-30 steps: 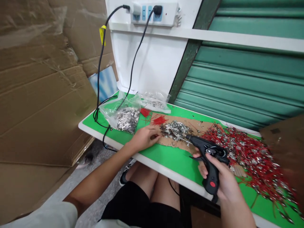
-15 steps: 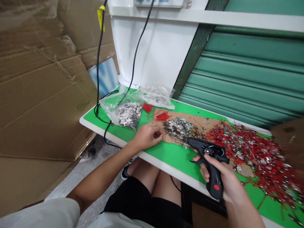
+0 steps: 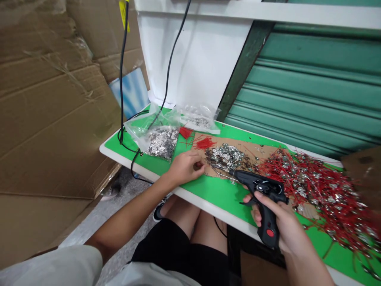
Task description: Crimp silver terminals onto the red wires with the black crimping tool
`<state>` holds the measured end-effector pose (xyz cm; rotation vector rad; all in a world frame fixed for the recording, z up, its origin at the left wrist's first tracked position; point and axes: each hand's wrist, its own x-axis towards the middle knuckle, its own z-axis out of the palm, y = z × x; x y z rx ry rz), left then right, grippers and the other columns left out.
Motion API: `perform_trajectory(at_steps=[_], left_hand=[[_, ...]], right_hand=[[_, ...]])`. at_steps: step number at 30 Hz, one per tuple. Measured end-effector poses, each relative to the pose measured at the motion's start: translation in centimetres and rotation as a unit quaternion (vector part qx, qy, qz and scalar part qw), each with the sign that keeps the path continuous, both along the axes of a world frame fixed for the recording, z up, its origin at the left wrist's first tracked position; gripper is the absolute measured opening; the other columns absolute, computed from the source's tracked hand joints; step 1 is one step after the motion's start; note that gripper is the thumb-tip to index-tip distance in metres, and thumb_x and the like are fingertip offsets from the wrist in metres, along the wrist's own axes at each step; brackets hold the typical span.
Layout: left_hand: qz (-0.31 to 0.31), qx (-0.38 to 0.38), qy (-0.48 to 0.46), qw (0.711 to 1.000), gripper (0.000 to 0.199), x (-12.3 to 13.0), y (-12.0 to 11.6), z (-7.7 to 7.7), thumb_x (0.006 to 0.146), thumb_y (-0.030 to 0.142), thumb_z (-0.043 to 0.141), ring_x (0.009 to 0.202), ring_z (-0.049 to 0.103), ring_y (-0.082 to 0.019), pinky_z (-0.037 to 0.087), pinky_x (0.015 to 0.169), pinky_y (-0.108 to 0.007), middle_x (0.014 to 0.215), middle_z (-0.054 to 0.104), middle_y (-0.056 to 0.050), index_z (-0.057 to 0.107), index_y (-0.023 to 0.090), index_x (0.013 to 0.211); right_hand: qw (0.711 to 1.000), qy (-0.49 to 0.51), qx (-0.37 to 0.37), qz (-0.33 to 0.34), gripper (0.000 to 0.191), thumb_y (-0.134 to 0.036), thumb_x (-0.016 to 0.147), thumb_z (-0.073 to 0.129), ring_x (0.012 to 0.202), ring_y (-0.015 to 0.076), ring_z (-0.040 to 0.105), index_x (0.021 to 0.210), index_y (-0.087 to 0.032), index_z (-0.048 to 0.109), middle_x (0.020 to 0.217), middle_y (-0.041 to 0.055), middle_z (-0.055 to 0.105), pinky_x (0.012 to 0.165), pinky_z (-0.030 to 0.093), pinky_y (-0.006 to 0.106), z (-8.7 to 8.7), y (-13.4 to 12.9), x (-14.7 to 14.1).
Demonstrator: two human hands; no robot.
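My right hand [image 3: 275, 216] is wrapped around the handle of a black soldering gun [image 3: 269, 214] with a red button. Its thin metal tip and feed tube point left over the cardboard sheet [image 3: 210, 171]. Just left of that tip, my left hand [image 3: 187, 167] is closed in a pinch at the cardboard's near edge; whatever lies between its fingertips is too small to make out. Beyond the tip is a heap of small silvery metal pieces [image 3: 228, 155]. Short red wires [image 3: 204, 143] lie loose behind my left fingers.
A large pile of red wires with metal pieces [image 3: 324, 190] covers the green table's right side. Plastic bags of metal parts [image 3: 162, 143] stand at back left. A black cable [image 3: 122, 87] hangs down at the left, beside tall cardboard [image 3: 53, 119]. A green shutter [image 3: 309, 83] rises behind.
The view has tipped slightly downward. Both hands and the soldering gun keep nearly the same places over the cardboard.
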<state>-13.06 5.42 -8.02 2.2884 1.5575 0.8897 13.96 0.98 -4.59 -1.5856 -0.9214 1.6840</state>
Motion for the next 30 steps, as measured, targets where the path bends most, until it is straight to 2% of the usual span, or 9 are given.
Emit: perform_trajectory(at_steps=[4, 9, 11, 13, 16, 20, 22, 26, 30], left_hand=[[0.002, -0.004, -0.014, 1.000, 0.014, 0.0, 0.1, 0.1, 0.082, 0.025, 0.059, 0.075, 0.059, -0.013, 0.044, 0.069, -0.024, 0.076, 0.066, -0.003, 0.065, 0.016, 0.072], [0.000, -0.002, -0.022, 1.000, 0.011, 0.0, 0.1, -0.2, 0.081, 0.024, 0.060, 0.076, 0.059, -0.013, 0.046, 0.069, -0.024, 0.076, 0.066, -0.003, 0.066, 0.017, 0.074], [0.001, 0.002, -0.026, 1.000, 0.010, 0.0, 0.1, -0.4, 0.080, 0.023, 0.061, 0.075, 0.059, -0.013, 0.046, 0.068, -0.023, 0.076, 0.066, -0.003, 0.066, 0.017, 0.075], [0.005, 0.005, -0.033, 0.999, 0.009, -0.1, 0.2, -0.5, 0.080, 0.024, 0.061, 0.074, 0.059, -0.013, 0.045, 0.067, -0.023, 0.076, 0.066, -0.002, 0.067, 0.017, 0.076], [0.007, 0.002, -0.040, 0.999, 0.010, -0.2, 0.2, -0.4, 0.080, 0.023, 0.061, 0.073, 0.058, -0.013, 0.044, 0.066, -0.023, 0.076, 0.066, -0.002, 0.068, 0.018, 0.078], [-0.006, 0.005, -0.040, 0.999, 0.009, -0.4, 0.4, -0.2, 0.080, 0.023, 0.061, 0.073, 0.058, -0.013, 0.044, 0.067, -0.023, 0.075, 0.066, -0.002, 0.068, 0.018, 0.077], [-0.013, 0.008, -0.036, 0.999, 0.009, -0.4, 0.5, -0.3, 0.080, 0.024, 0.061, 0.074, 0.059, -0.013, 0.045, 0.069, -0.023, 0.075, 0.066, -0.002, 0.067, 0.018, 0.077], [-0.021, 0.005, -0.026, 0.999, 0.010, -0.4, 0.6, -0.4, 0.081, 0.025, 0.061, 0.076, 0.059, -0.014, 0.045, 0.070, -0.025, 0.077, 0.067, -0.003, 0.067, 0.017, 0.077], [-0.024, 0.002, -0.026, 0.999, 0.011, -0.4, 0.6, -0.4, 0.081, 0.025, 0.060, 0.076, 0.059, -0.014, 0.045, 0.069, -0.025, 0.078, 0.067, -0.003, 0.067, 0.017, 0.077]], right_hand=[[1.000, 0.003, 0.008, -0.006, 0.039, -0.050, 0.068, 0.077, 0.038, 0.0102, 0.045, 0.079, -0.013, 0.071, 0.045, 0.0020, 0.052, 0.037, 0.032, 0.020, -0.5, 0.0, 0.1], [0.999, 0.016, 0.006, -0.036, 0.049, -0.045, 0.064, 0.082, 0.041, 0.0108, 0.046, 0.101, -0.015, 0.071, 0.057, 0.0036, 0.061, 0.036, 0.035, 0.021, -0.8, 0.0, 0.2], [0.999, 0.021, -0.001, -0.045, 0.053, -0.045, 0.063, 0.083, 0.041, 0.0103, 0.046, 0.104, -0.015, 0.070, 0.063, 0.0044, 0.063, 0.035, 0.035, 0.021, -0.6, 0.1, 0.1], [0.998, 0.028, -0.002, -0.052, 0.053, -0.044, 0.059, 0.085, 0.040, 0.0099, 0.045, 0.101, -0.016, 0.070, 0.065, 0.0037, 0.064, 0.034, 0.034, 0.021, -0.3, 0.2, -0.1], [0.998, 0.034, -0.008, -0.056, 0.044, -0.044, 0.056, 0.086, 0.040, 0.0098, 0.045, 0.086, -0.018, 0.069, 0.063, 0.0018, 0.062, 0.033, 0.034, 0.021, -0.2, 0.2, -0.3], [0.999, 0.015, -0.021, -0.043, 0.037, -0.048, 0.061, 0.082, 0.040, 0.0103, 0.046, 0.069, -0.016, 0.067, 0.054, 0.0024, 0.057, 0.035, 0.035, 0.021, -0.3, 0.0, -0.1], [0.999, -0.002, -0.022, -0.029, 0.038, -0.051, 0.065, 0.079, 0.039, 0.0108, 0.045, 0.070, -0.015, 0.069, 0.048, 0.0022, 0.054, 0.036, 0.033, 0.021, -0.2, -0.1, -0.1], [1.000, 0.008, -0.013, -0.014, 0.043, -0.051, 0.068, 0.076, 0.037, 0.0096, 0.042, 0.088, -0.013, 0.073, 0.044, -0.0002, 0.050, 0.036, 0.031, 0.019, 0.0, -0.2, -0.3], [1.000, 0.007, -0.013, -0.017, 0.043, -0.050, 0.067, 0.077, 0.038, 0.0101, 0.043, 0.088, -0.013, 0.073, 0.045, 0.0003, 0.052, 0.035, 0.033, 0.020, 0.3, -0.2, -0.5]])
